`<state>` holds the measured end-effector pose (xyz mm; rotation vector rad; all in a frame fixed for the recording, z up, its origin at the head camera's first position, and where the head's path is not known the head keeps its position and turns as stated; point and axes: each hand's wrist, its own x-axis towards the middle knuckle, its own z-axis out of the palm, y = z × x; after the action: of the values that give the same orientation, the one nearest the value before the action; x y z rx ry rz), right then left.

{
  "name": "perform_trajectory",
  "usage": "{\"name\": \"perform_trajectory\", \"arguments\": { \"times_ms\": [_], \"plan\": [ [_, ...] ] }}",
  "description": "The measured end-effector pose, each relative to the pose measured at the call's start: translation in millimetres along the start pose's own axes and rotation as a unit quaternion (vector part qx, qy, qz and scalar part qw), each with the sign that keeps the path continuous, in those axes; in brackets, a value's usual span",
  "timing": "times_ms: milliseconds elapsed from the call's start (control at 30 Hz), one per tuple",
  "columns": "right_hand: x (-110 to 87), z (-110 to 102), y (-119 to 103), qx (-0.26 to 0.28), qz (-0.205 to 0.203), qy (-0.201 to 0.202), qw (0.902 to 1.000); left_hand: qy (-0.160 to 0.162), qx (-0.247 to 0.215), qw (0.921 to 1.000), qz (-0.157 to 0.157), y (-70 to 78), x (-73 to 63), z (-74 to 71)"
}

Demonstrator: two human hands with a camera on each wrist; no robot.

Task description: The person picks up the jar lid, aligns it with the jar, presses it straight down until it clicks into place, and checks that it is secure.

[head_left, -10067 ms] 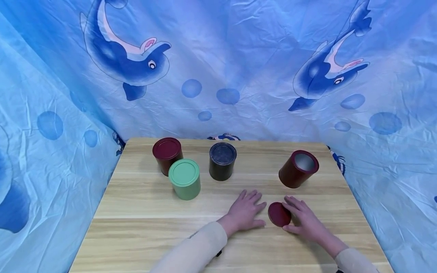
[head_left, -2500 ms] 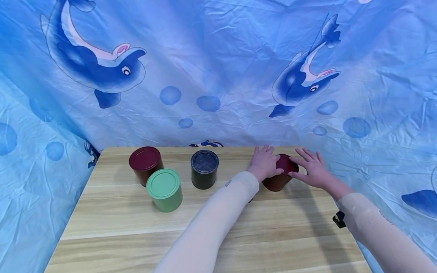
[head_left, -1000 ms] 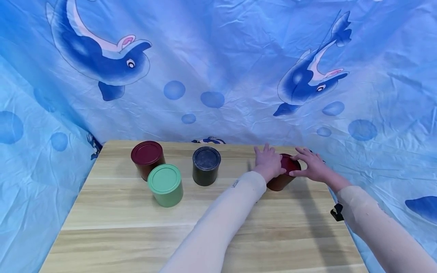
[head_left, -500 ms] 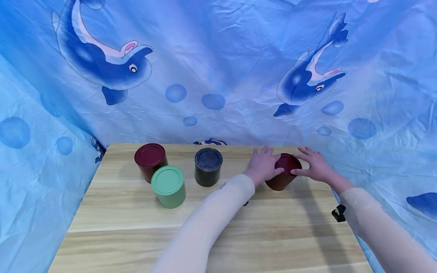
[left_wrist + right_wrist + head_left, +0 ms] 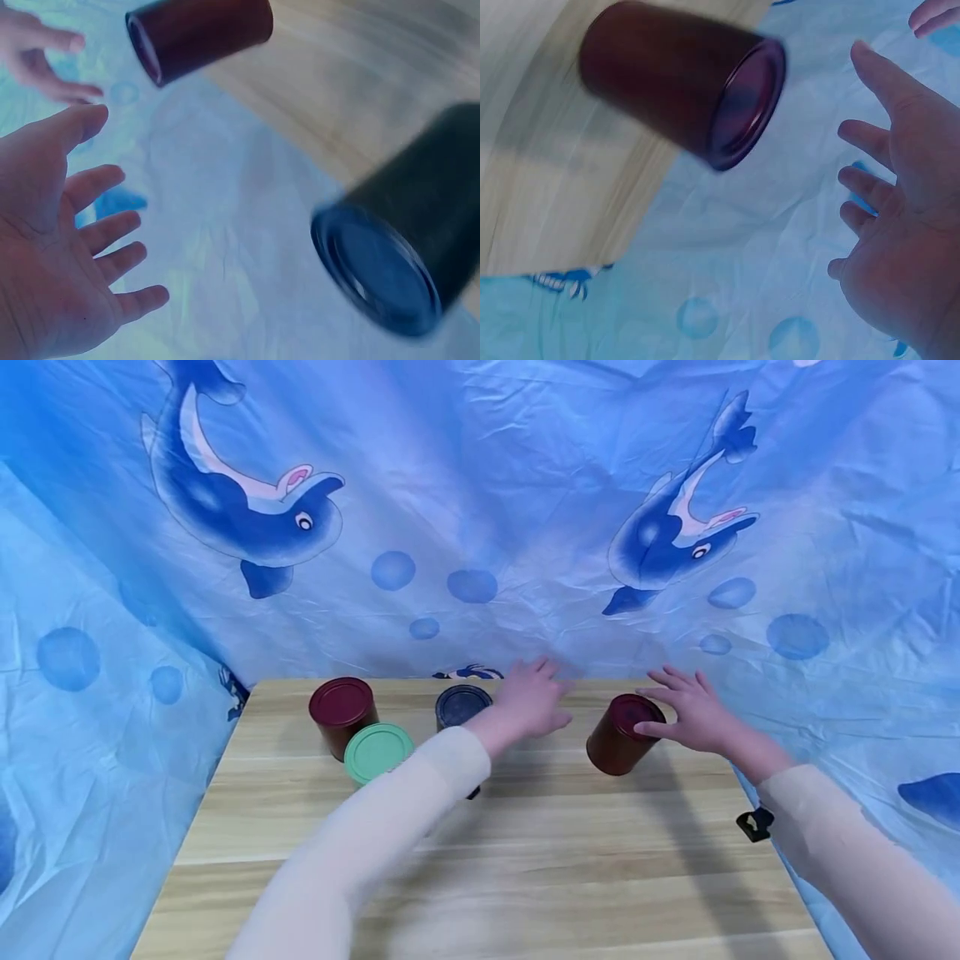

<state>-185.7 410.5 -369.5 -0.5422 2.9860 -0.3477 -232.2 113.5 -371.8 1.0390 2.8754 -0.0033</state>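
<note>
At the table's right stands a dark red can [image 5: 622,743] with its lid on. Over its right side my right hand [image 5: 693,714] is spread, and the right wrist view shows a gap between these fingers and the can [image 5: 679,82]. My left hand [image 5: 528,697] hovers with spread fingers beside a black lidded can [image 5: 461,702], which the forearm partly covers. Nothing lies in the left palm [image 5: 52,247] in the left wrist view, where the black can [image 5: 405,240] appears blurred.
Farther left stand a second dark red can [image 5: 341,710] and a green can [image 5: 375,752], partly behind the left sleeve. The wooden table [image 5: 570,860] is surrounded by a blue dolphin-print cloth [image 5: 525,493] at the back and sides.
Ten seconds ago the right can stood uncovered and its lid lay on the table; now the lid is on. My left hand has since moved left, off the can; the right has lifted slightly.
</note>
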Motion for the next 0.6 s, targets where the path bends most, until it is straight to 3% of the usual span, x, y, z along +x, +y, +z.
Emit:
{"name": "perform_trajectory", "arguments": {
  "times_ms": [233,600],
  "plan": [
    [-11.3,11,-21,-0.003,-0.020,0.023,0.9995,-0.012,-0.028,0.9993,-0.021,-45.0,-48.2,-19.2],
    [-24.9,35,-42,0.005,-0.030,0.065,0.9974,0.059,-0.064,0.9948,-0.053,-95.1,-127.6,-6.6]
  ]
}}
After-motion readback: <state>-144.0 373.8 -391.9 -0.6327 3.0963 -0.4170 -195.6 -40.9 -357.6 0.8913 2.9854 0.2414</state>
